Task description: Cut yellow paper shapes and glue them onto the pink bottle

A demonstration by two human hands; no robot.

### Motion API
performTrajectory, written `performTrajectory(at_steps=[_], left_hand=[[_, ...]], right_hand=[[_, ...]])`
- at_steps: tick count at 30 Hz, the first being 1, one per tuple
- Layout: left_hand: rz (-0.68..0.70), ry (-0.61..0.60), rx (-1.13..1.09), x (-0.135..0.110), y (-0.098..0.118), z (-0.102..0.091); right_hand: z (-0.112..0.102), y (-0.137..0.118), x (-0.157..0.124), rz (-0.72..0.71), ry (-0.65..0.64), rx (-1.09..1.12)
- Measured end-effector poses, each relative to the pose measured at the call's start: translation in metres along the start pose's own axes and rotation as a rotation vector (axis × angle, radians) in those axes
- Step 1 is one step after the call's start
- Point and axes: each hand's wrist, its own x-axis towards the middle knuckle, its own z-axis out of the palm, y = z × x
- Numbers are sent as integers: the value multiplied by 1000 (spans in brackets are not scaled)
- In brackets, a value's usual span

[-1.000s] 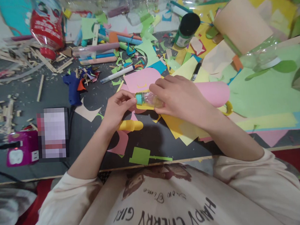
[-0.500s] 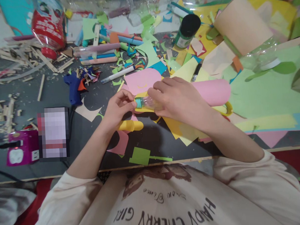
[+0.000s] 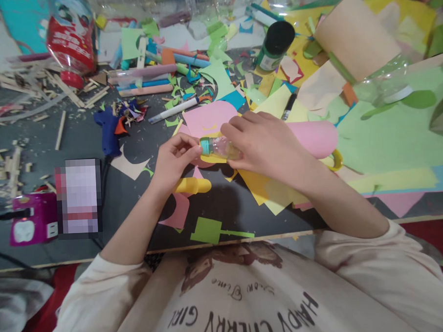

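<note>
bottle [image 3: 222,148] lies sideways between the fingers: right fingers [image 3: 233,132] curl part-closed round its clear body, left fingers [image 3: 192,153] nearly closed at the teal cap [image 3: 205,146], their hold unclear. it looks light, slick, easily dented; the neck [image 3: 211,146] seems the stiffest grip.

A bottle [image 3: 217,146] lies between the person's left hand [image 3: 173,160] and right hand [image 3: 262,142]. Left of this grip rests a glue gun [image 3: 109,131]; beyond it, a marker [image 3: 173,110] and jar [image 3: 276,45]; rightward, paper sheets [image 3: 399,133]; before it, a paper cut-out [image 3: 206,230].
</note>
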Motion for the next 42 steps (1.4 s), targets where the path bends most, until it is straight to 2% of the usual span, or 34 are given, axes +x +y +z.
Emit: performTrajectory(at_steps=[7, 17, 29, 35, 42], left_hand=[[14, 11, 56, -1, 2, 0], [-16, -66, -118, -1, 5, 2], [0, -91, -144, -1, 3, 1], [-11, -160, -171, -1, 1, 1], [-12, -152, -196, 0, -3, -2]], right_hand=[[1, -1, 0, -4, 12, -20], [0, 3, -1, -91, 18, 2], [-1, 3, -2, -106, 25, -10], [2, 2, -2, -126, 22, -27], [4, 3, -1, -118, 23, -12]])
